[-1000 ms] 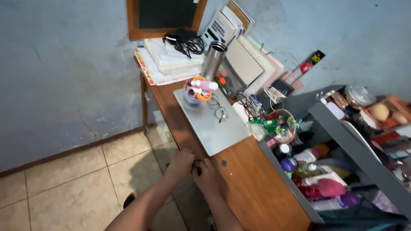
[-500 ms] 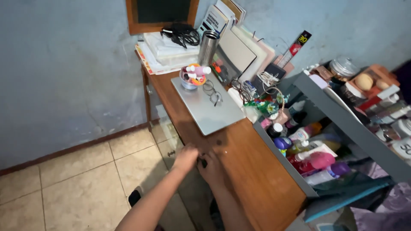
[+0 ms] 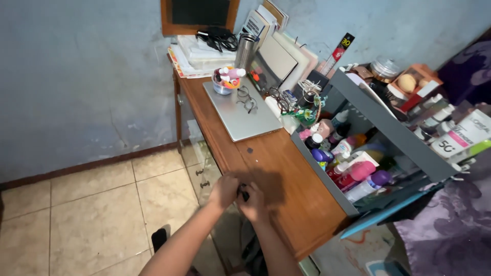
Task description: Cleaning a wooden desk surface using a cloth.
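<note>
A small dark object (image 3: 244, 194) sits between both hands at the front edge of the wooden desk (image 3: 286, 176), too small to identify. The left hand (image 3: 223, 190) and right hand (image 3: 253, 200) curl narrow around it, fingers pinched against it from either side. Further back on the desk lie a closed silver laptop (image 3: 245, 115) with eyeglasses (image 3: 246, 98) on top.

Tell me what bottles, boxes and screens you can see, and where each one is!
White tube: right shelf edge, lying down, green end.
Pink bottle: lower shelf, on its side.
Ruler: leaning on the wall, black, red and yellow.
Laptop: closed, silver, on the desk; glasses on top.
</note>
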